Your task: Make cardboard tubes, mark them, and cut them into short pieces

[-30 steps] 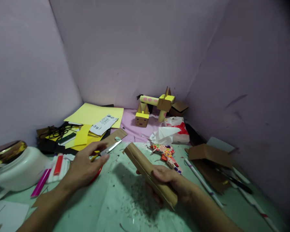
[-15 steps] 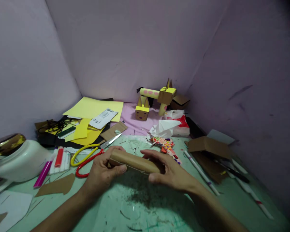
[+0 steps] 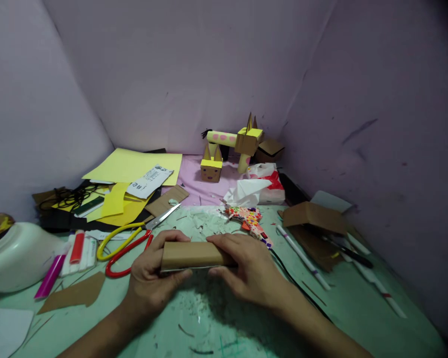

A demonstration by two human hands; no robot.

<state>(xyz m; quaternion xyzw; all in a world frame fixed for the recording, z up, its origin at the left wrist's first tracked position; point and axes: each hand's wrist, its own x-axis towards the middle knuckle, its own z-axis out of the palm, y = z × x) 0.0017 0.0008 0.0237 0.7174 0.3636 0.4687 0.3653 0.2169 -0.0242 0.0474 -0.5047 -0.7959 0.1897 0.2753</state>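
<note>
A brown cardboard tube (image 3: 196, 254), flattened along its top and sides, is held level above the green table between both hands. My left hand (image 3: 153, 273) is closed round its left end, with the thumb along the lower front edge. At the other end my right hand (image 3: 246, 266) grips it, fingers over the top and thumb below; the hand hides that end. Just left of and behind my left hand lie scissors (image 3: 129, 248) with one yellow and one red handle. Behind my right hand is a colourfully patterned glue gun (image 3: 248, 219) with a black cord.
Cardboard animal figures (image 3: 211, 169) stand at the back beside a tissue pack (image 3: 267, 181). Yellow paper (image 3: 142, 166) and black string (image 3: 69, 196) lie back left. A white pot (image 3: 20, 256) and markers (image 3: 78, 251) stand left. Cardboard (image 3: 313, 221) and a knife (image 3: 349, 252) lie right.
The tube has turned from a slant to level and now looks flatter on top. My right hand has moved left along it, closer to my left hand. The view has shifted slightly right.
</note>
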